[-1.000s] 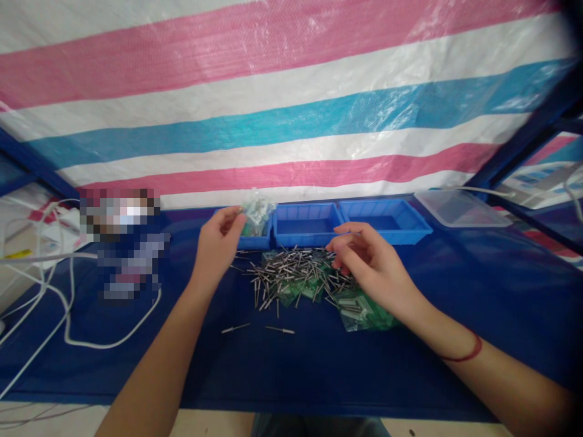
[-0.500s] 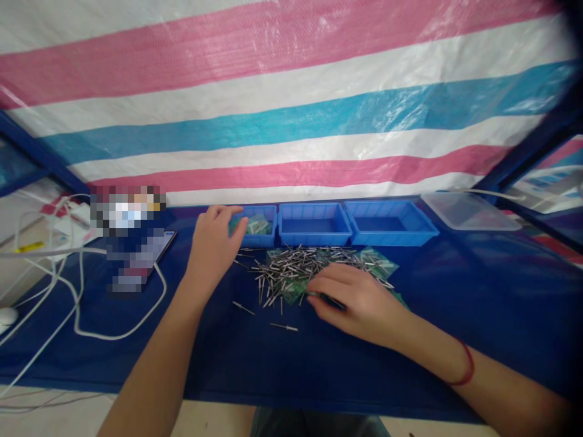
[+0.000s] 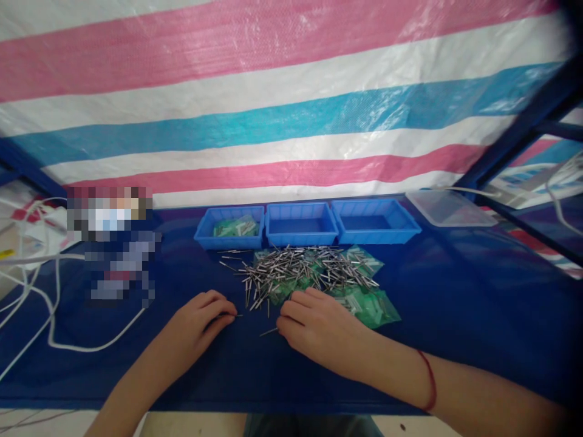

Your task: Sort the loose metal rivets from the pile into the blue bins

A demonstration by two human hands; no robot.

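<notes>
My left hand rests low over the table, thumb and fingers pinched on a blind rivet whose tip pokes out. To its right, my right hand is closed at the near edge of a heap of blind rivets. Another blind rivet sticks out from under its fingertips; the rest of that one is hidden. Green-tinted plastic bags lie under and beside the heap, partly covered by my right hand.
Behind the heap stand three blue bins: the left bin holds green bags, while the middle bin and right bin show bare floors. A clear plastic lid lies at right. White cables loop across the left side.
My left hand has come away from the left bin, down and toward me, and now pinches a loose rivet. My right hand has moved left and nearer, onto the other loose rivet.
</notes>
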